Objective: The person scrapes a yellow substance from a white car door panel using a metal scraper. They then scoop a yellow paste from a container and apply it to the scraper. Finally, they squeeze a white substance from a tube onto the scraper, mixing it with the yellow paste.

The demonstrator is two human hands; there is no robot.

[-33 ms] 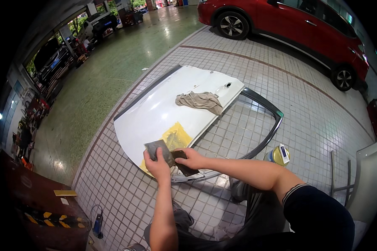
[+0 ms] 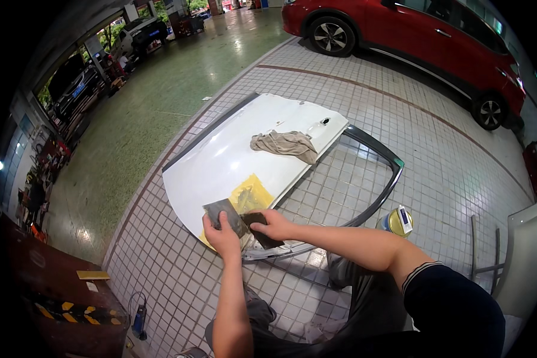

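My left hand (image 2: 222, 237) is closed on a thin grey rectangular putty spreader (image 2: 225, 216), thumb lying on its face. A second, dark brown putty spreader (image 2: 264, 231) is gripped in my right hand (image 2: 274, 225), its edge close to the grey one; whether they touch I cannot tell. Both are over the near end of a white car door (image 2: 212, 155), which lies flat with its black window frame (image 2: 394, 161) to the right. Just beyond my hands a patch of yellow filler (image 2: 258, 188), grey in its middle, covers part of the panel. A crumpled beige rag (image 2: 284, 145) rests on the door.
To the right of the door stands a round tin (image 2: 394, 222) with a white tube on top. A red car (image 2: 411, 42) is parked at the far right. A small blue device (image 2: 139, 322) with a cable is at the lower left, beside a dark red cabinet (image 2: 48, 268).
My left hand and the grey spreader have shifted slightly to the left, away from the dark one. My right hand has hardly moved.
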